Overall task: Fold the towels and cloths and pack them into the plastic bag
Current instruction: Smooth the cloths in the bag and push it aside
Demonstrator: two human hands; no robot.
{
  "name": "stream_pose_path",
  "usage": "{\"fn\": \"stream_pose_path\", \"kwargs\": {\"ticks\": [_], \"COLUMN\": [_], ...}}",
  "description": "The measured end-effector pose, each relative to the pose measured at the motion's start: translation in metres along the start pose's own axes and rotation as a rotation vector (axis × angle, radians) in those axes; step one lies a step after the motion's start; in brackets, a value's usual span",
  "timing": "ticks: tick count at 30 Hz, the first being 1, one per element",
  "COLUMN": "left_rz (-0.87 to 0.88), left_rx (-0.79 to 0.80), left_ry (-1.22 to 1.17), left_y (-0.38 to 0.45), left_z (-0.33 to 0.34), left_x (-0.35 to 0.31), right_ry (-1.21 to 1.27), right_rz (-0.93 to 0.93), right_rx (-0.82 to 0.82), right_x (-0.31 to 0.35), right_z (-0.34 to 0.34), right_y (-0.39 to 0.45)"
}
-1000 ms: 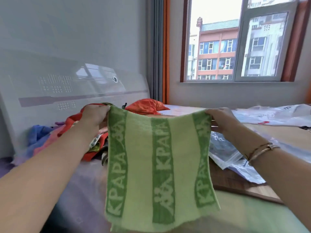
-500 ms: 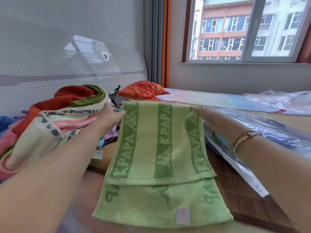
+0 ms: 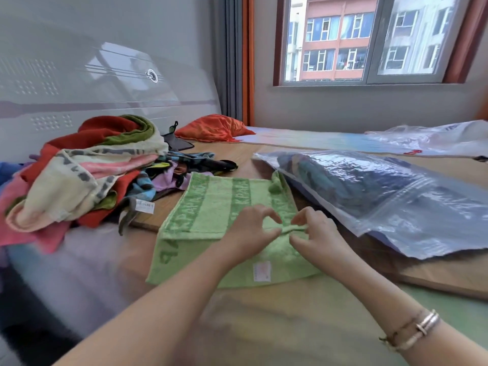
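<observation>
Wooden surface under window: green towel lying half-folded, bag just beside it, cloth pile opposite. Left hand and right hand each pinching the towel's folded edge.

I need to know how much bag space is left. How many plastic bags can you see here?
2. One clear plastic bag, already holding dark folded cloths, lies right of the green towel. A second crumpled bag lies farther back near the window. Others may be hidden under the cloth pile.

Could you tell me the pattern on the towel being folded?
Green terry towel: darker lettered stripes, head view.
</observation>
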State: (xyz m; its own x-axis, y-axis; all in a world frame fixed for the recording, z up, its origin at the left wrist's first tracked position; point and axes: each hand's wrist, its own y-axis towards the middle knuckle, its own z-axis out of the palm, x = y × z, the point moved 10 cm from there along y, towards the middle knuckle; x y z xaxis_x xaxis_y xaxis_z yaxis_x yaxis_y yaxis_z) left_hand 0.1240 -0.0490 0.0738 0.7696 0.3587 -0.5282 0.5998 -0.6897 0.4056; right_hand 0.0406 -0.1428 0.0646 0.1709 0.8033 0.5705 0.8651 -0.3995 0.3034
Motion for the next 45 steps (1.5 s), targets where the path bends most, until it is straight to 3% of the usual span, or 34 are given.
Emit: {"fn": "stream_pose_path", "kwargs": {"ticks": [3,8,13,18,22,26,32,39,45], "left_rz": [0.033,-0.095,-0.199,-0.205,-0.161,-0.191,-0.094,0.037,0.227], "left_rx": [0.000,-0.066,-0.165,-0.320,-0.353,-0.323,-0.262,-0.327,-0.291], "left_ry": [0.047,0.156,0.123,-0.218,-0.327,-0.436,-0.526,-0.362,-0.020], "left_y": [0.004,0.016,0.018,-0.001,-0.034,-0.051,-0.055,-0.068,-0.078], "left_z": [0.024,0.037,0.034,0.000,-0.023,-0.021,-0.021,-0.031,-0.029], "left_x": [-0.014,-0.004,0.001,-0.009,-0.017,-0.007,-0.018,-0.029,-0.040], "right_ry": [-0.008,-0.083,-0.079,0.098,0.283,0.436,0.598,0.628,0.664], "right_rz": [-0.124,-0.287,-0.312,-0.253,-0.254,-0.299,-0.235,-0.258,-0.213], "right_rx": [0.028,0.261,0.106,-0.137,-0.279,-0.294,-0.195,-0.234,-0.321], "right_x": [-0.002,-0.014,-0.017,-0.017,-0.010,0.006,-0.002,0.005,-0.002], "right_z": [0.000,0.009,-0.006,-0.029,-0.041,-0.038,-0.021,-0.028,-0.031], "right_y": [-0.023,-0.049,-0.047,-0.038,-0.037,-0.039,-0.029,-0.027,-0.029]}}
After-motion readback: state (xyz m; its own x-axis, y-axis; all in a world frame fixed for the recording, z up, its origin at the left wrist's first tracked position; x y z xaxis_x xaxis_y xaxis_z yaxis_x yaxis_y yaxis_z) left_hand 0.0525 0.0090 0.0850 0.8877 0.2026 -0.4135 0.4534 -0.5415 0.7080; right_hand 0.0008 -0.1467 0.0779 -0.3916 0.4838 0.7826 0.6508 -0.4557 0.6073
